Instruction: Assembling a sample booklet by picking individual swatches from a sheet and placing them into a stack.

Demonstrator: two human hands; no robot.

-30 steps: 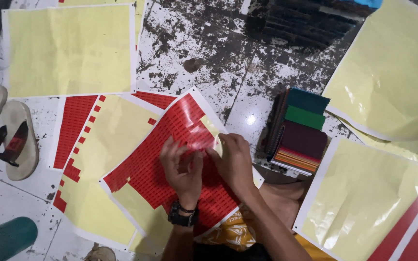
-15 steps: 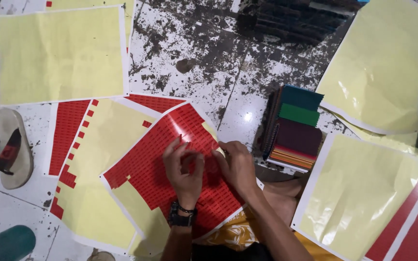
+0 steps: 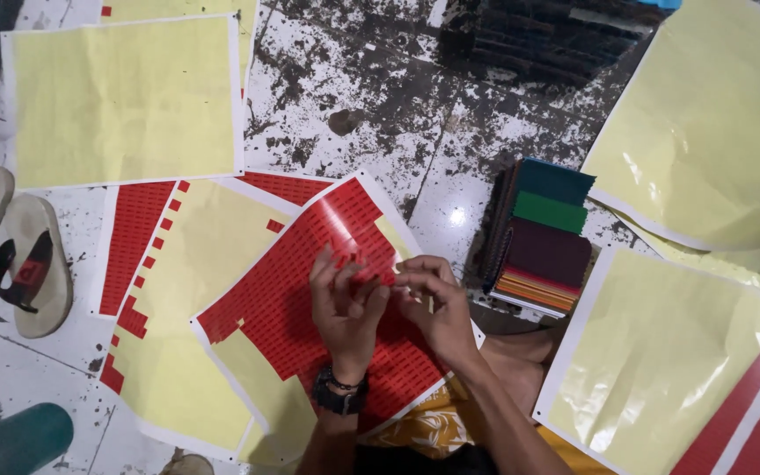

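Observation:
A sheet of small red stickers (image 3: pixel 296 281) on yellow backing lies on the floor in front of me, partly peeled. My left hand (image 3: pixel 345 308) rests on it with the fingers curled, a dark watch on the wrist. My right hand (image 3: pixel 428 303) meets it fingertip to fingertip, and both pinch at a small red sticker over the sheet's upper right part. I cannot see the pinched piece clearly. A second sheet (image 3: pixel 182 290) with most red stickers gone lies under it to the left.
Bare yellow backing sheets lie at top left (image 3: pixel 125 101), top right (image 3: pixel 705 132) and lower right (image 3: pixel 661 361). A stack of coloured notebooks (image 3: pixel 543 237) sits right of my hands. Sandals (image 3: pixel 10 251) lie at the left edge, a green cylinder (image 3: pixel 10 440) at bottom left.
Both hands have drawn closer together at the fingertips and shifted slightly right over the red sheet. The view has moved a little; the sheets stay in place.

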